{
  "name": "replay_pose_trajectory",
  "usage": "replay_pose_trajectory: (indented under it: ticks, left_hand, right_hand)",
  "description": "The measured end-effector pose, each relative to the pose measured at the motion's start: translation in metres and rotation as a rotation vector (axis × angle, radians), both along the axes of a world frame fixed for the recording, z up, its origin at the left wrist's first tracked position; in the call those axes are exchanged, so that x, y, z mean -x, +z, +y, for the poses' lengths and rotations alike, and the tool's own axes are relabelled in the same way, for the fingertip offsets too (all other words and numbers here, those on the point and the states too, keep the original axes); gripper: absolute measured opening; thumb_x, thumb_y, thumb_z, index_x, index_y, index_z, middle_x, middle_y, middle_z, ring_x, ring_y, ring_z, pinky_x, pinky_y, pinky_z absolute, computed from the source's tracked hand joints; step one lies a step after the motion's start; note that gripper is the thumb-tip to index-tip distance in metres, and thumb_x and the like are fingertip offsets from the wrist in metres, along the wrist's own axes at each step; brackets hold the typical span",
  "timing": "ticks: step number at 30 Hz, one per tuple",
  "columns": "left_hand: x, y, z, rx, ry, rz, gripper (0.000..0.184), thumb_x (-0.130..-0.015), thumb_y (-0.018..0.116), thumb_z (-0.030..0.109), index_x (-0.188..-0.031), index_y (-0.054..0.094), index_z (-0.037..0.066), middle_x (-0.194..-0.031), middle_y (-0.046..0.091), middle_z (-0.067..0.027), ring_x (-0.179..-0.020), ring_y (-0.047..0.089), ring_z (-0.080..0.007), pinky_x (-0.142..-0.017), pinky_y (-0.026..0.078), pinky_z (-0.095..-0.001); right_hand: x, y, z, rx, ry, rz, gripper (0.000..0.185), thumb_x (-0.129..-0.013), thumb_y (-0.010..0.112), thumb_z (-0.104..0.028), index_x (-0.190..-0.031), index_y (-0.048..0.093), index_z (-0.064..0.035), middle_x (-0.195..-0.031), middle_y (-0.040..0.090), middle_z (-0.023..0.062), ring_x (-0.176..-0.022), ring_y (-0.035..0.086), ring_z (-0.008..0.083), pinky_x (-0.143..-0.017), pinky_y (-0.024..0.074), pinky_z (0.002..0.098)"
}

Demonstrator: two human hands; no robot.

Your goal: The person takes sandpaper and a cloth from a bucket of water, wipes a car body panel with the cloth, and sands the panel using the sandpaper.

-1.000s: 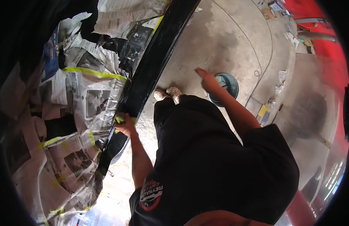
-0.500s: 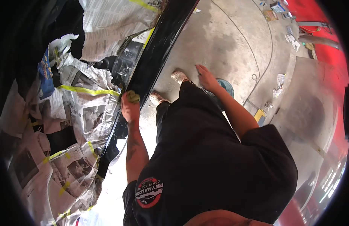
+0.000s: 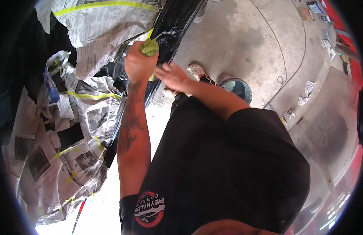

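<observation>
Cloth [image 3: 149, 47], squeezed in curled fingers of the left hand [image 3: 140, 64], has moved up the panel [image 3: 172, 23], and the right hand [image 3: 175, 77], fingers loosely spread, has closed in, bringing both together.

So the floor [image 3: 248, 49] is bare concrete, kinda blotchy with darker patches, and there's a dark round bucket [image 3: 250, 94] sitting on it near a pair of speckled shoes [image 3: 196, 70]. A thin cord [image 3: 305, 37] snakes across it with a little loop, and crumpled papers [image 3: 307, 92] plus small boxes [image 3: 307, 14] are scattered along one side.
</observation>
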State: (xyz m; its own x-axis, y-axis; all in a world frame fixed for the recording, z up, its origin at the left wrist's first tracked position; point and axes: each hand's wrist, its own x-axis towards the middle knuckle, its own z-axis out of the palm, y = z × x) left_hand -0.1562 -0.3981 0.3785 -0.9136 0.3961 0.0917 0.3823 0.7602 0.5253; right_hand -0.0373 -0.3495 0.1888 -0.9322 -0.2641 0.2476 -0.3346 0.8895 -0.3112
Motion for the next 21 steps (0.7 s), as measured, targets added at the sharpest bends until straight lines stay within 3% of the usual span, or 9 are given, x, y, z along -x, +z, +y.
replay_pose_trajectory:
  ticks: [1,2,4,6,9,12,14,17,21]
  left_hand:
    - [-0.006,-0.008,-0.015,0.028,0.004,-0.015,0.036,-0.071,0.082,0.018,-0.100,0.068,0.004,-0.089,0.072,-0.0163,-0.084,0.072,-0.0347,-0.074,0.056,-0.0413]
    - [-0.012,-0.017,-0.033,0.054,0.008,-0.028,0.037,-0.071,0.083,0.018,-0.102,0.068,0.005,-0.090,0.073,-0.0158,-0.085,0.072,-0.0342,-0.075,0.056,-0.0408]
    - [-0.026,-0.037,-0.069,0.101,0.054,-0.097,0.041,-0.071,0.083,0.019,-0.107,0.069,0.007,-0.095,0.073,-0.0151,-0.088,0.072,-0.0330,-0.077,0.056,-0.0402]
    - [-0.049,-0.046,-0.110,0.184,0.147,-0.221,0.045,-0.071,0.083,0.022,-0.111,0.069,0.008,-0.101,0.073,-0.0158,-0.093,0.071,-0.0326,-0.083,0.055,-0.0406]
    - [-0.081,-0.057,-0.166,0.307,0.296,-0.341,0.044,-0.073,0.081,0.026,-0.112,0.068,0.009,-0.102,0.072,-0.0164,-0.097,0.070,-0.0351,-0.084,0.054,-0.0444]
    - [-0.097,-0.069,-0.207,0.347,0.412,-0.432,0.044,-0.074,0.079,0.031,-0.112,0.068,0.010,-0.101,0.072,-0.0164,-0.098,0.069,-0.0366,-0.083,0.054,-0.0462]
    - [-0.105,-0.073,-0.225,0.407,0.441,-0.491,0.049,-0.073,0.079,0.035,-0.114,0.068,0.011,-0.102,0.072,-0.0163,-0.098,0.069,-0.0370,-0.084,0.054,-0.0458]
    - [-0.113,-0.087,-0.254,0.398,0.458,-0.482,0.051,-0.073,0.080,0.034,-0.116,0.067,0.010,-0.103,0.072,-0.0166,-0.099,0.069,-0.0375,-0.086,0.053,-0.0451]
    - [-0.122,-0.086,-0.268,0.321,0.444,-0.552,0.052,-0.073,0.081,0.032,-0.117,0.066,0.007,-0.105,0.072,-0.0172,-0.099,0.069,-0.0368,-0.087,0.053,-0.0435]
  right_hand:
    - [0.007,0.003,0.024,0.103,-0.169,0.078,0.058,-0.089,0.053,-0.014,-0.146,0.048,-0.0182,-0.152,0.044,0.0028,-0.103,0.054,0.0267,-0.087,0.0447,0.0416]
    - [0.020,0.029,0.069,0.071,-0.075,-0.180,0.061,-0.090,0.050,-0.011,-0.150,0.041,-0.0193,-0.156,0.039,0.0032,-0.105,0.054,0.0285,-0.087,0.0440,0.0441]
    - [0.048,0.013,0.131,-0.260,-0.144,-0.061,0.062,-0.090,0.051,-0.012,-0.151,0.039,-0.0195,-0.159,0.036,0.0025,-0.108,0.054,0.0294,-0.084,0.0448,0.0469]
    - [0.074,0.029,0.173,-0.358,-0.464,-0.166,0.067,-0.091,0.049,-0.014,-0.156,0.031,-0.0234,-0.162,0.031,0.0010,-0.114,0.053,0.0328,-0.092,0.0448,0.0529]
    - [0.082,0.020,0.159,-0.213,-0.673,-0.075,0.064,-0.090,0.051,-0.016,-0.152,0.037,-0.0198,-0.161,0.034,0.0002,-0.111,0.057,0.0304,-0.083,0.0470,0.0515]
    - [0.025,0.010,0.055,-0.310,-0.444,-0.167,0.062,-0.091,0.050,-0.016,-0.151,0.039,-0.0249,-0.163,0.031,-0.0025,-0.113,0.056,0.0315,-0.084,0.0473,0.0512]
    - [-0.023,0.010,0.005,0.082,-0.147,-0.302,0.066,-0.092,0.051,-0.016,-0.154,0.034,-0.0268,-0.165,0.026,-0.0013,-0.121,0.053,0.0349,-0.087,0.0466,0.0542]
    - [-0.005,-0.011,0.046,-0.098,-0.139,-0.050,0.074,-0.085,0.056,-0.014,-0.155,0.034,-0.0248,-0.165,0.026,-0.0013,-0.111,0.054,0.0307,-0.080,0.0469,0.0454]
    - [0.055,0.030,0.156,-0.348,-0.587,-0.236,0.071,-0.088,0.053,-0.012,-0.155,0.034,-0.0235,-0.165,0.026,-0.0034,-0.114,0.053,0.0314,-0.084,0.0447,0.0470]
